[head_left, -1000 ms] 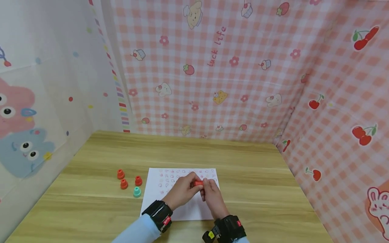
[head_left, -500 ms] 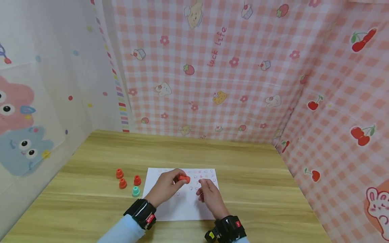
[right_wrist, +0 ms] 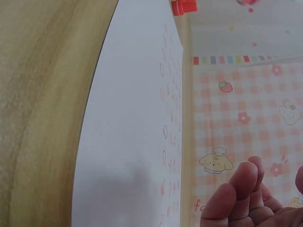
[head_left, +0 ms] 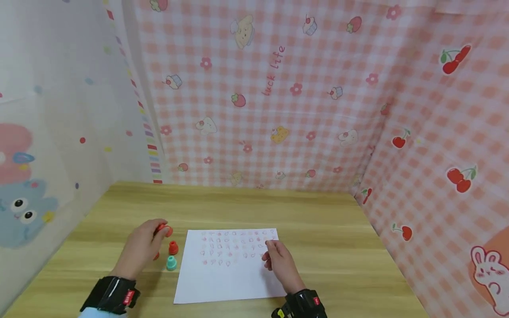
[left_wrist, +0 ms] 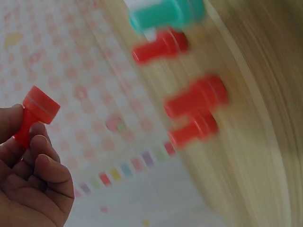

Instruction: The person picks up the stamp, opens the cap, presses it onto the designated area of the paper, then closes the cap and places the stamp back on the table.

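Note:
My left hand is over the left part of the table, pinching a red stamp by its narrow handle, its wide end up in the left wrist view. Below it stand more red stamps and a teal stamp; in the head view the hand hides some of the red ones. Over the right side of a white sheet of paper is my right hand, its fingers loosely bent, and nothing shows in it. Rows of small reddish stamped marks cover the sheet's upper part.
The sheet lies flat on a wood-grain table. A pink checked cloth hangs behind and on the right, and a white cartoon-print cloth on the left. Both wrists wear black straps.
The hands were together over the paper at the red stamp. My left hand has carried that stamp left to the other stamps, while my right hand stays over the sheet. The view has shifted slightly.

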`<state>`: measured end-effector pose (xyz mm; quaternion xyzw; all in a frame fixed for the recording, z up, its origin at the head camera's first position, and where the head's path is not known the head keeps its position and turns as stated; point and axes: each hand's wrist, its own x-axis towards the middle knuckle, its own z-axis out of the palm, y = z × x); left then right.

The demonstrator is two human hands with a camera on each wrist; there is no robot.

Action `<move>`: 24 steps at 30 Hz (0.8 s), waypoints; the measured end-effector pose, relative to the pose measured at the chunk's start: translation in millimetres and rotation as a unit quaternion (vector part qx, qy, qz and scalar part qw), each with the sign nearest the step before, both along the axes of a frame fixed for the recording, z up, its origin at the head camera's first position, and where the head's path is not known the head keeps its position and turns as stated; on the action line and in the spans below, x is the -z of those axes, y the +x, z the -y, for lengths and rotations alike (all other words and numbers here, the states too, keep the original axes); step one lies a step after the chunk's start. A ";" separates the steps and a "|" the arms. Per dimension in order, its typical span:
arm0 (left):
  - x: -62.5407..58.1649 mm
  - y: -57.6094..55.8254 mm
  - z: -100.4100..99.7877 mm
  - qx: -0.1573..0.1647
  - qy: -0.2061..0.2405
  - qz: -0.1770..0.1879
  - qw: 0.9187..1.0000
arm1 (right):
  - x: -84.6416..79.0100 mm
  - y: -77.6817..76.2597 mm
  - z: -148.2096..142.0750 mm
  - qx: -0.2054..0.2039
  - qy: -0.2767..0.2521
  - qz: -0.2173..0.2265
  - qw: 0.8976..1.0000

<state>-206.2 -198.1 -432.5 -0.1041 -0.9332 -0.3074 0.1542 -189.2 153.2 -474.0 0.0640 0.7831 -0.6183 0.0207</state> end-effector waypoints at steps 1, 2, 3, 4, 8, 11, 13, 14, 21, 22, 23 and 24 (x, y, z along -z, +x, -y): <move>1.2 1.1 10.5 -0.008 -0.012 -0.002 1.000 | 1.0 0.1 -0.1 0.001 -0.001 -0.001 1.000; 3.2 2.7 21.0 -0.016 -0.024 0.000 1.000 | 1.9 0.5 -0.1 0.002 -0.003 -0.001 1.000; 5.0 5.1 31.2 -0.024 -0.034 0.009 0.999 | 3.0 1.1 0.0 0.003 -0.003 -0.001 1.000; 7.3 7.2 41.1 -0.033 -0.047 0.014 0.998 | 3.7 1.7 0.0 0.003 -0.005 -0.001 1.000; 16.8 13.8 75.8 -0.055 -0.088 0.044 0.994 | 4.6 2.0 -0.4 0.003 -0.004 0.000 1.000; 21.7 14.5 91.6 -0.058 -0.104 0.079 0.990 | 2.9 0.6 -1.6 0.007 0.001 0.000 1.000; 25.4 14.4 97.5 -0.061 -0.108 0.106 0.987 | 1.6 -0.2 -2.0 0.008 0.001 0.000 1.000; 27.2 14.3 99.3 -0.062 -0.109 0.126 0.984 | 1.4 -0.5 -2.2 0.008 -0.001 -0.002 1.000; 42.6 13.1 109.9 -0.059 -0.145 0.174 0.972 | 4.3 -0.6 -3.9 0.006 0.004 -0.018 1.000; 42.1 13.0 110.3 -0.064 -0.148 0.171 0.972 | 3.8 -0.7 -5.3 0.006 0.007 -0.021 1.000; 40.4 13.4 110.1 -0.068 -0.150 0.165 0.972 | 3.1 -1.0 -6.7 0.007 0.008 -0.023 1.000; 37.3 13.3 109.0 -0.073 -0.153 0.156 0.973 | 1.9 -1.4 -8.4 0.008 0.007 -0.021 1.000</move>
